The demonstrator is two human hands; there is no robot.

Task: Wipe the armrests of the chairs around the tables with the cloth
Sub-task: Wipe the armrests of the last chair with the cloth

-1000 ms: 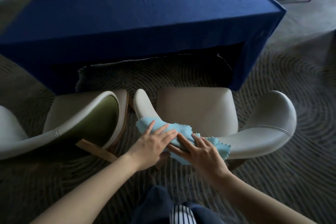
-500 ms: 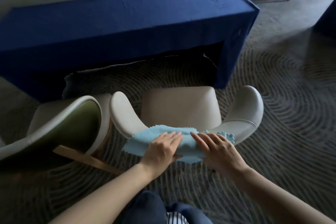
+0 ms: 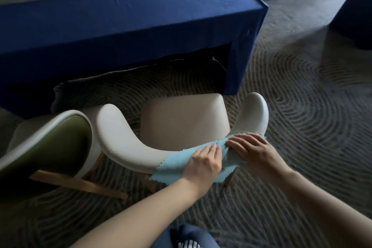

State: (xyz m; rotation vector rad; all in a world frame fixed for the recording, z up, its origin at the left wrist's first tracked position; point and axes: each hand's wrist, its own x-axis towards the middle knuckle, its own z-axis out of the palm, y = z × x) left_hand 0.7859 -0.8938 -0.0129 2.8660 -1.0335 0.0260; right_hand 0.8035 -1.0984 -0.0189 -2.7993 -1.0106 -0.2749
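Grip wide on both: left hand [image 3: 205, 162] and right hand [image 3: 254, 151] flat on blue cloth [image 3: 171, 167] over cream chair rim [image 3: 130, 155].

Head view, steeply down, close.

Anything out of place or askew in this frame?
The dark blue tablecloth is hitched up along its near side, leaving an uneven hem and a dark gap. Otherwise fine: left hand and right hand press the light blue cloth onto the cream padded chair.
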